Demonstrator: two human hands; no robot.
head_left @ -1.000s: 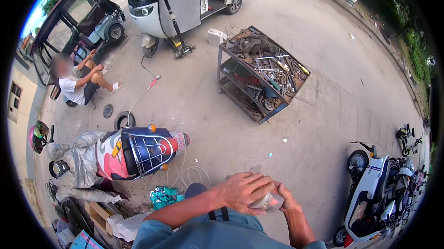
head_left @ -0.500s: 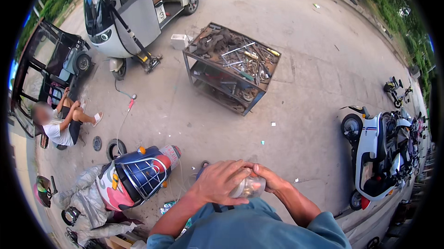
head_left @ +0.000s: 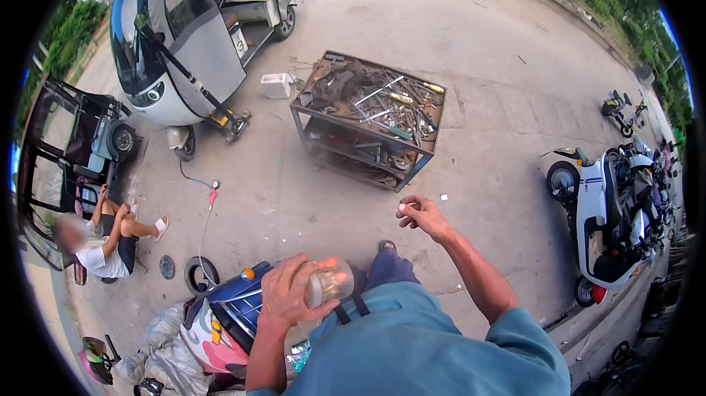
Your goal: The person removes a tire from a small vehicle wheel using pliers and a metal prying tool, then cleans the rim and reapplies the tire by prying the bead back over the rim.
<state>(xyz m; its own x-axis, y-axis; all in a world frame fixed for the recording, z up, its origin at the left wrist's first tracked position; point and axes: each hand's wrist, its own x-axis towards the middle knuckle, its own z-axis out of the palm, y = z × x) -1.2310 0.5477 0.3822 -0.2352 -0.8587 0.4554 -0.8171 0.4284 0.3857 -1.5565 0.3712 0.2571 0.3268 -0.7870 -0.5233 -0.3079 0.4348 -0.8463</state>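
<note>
My left hand [head_left: 285, 289] is wrapped round a clear plastic jar [head_left: 330, 283] with small orange and yellowish pieces inside. The jar is tilted, and what the pieces are is too blurred to tell. Out ahead of my body and to the right, my right hand [head_left: 425, 217] has its thumb and fingers drawn together. A small pale spot shows at those fingertips, too small to name. The nearest thing to this hand is a metal tool cart [head_left: 312, 111], just beyond it, its top heaped with wrenches, screwdrivers and loose parts.
A three-wheeler [head_left: 180, 50] stands far left, with a floor jack [head_left: 234, 127] at its front. A seated person [head_left: 99, 245] is at the left beside another vehicle. A parked motorbike [head_left: 239, 308] is close on my left, near a loose tyre [head_left: 199, 276]. Scooters [head_left: 599, 227] line the right.
My right hand has left the jar and reached forward toward the cart. The left hand has carried the jar to the left. A foot now shows ahead of me, and the view has shifted.
</note>
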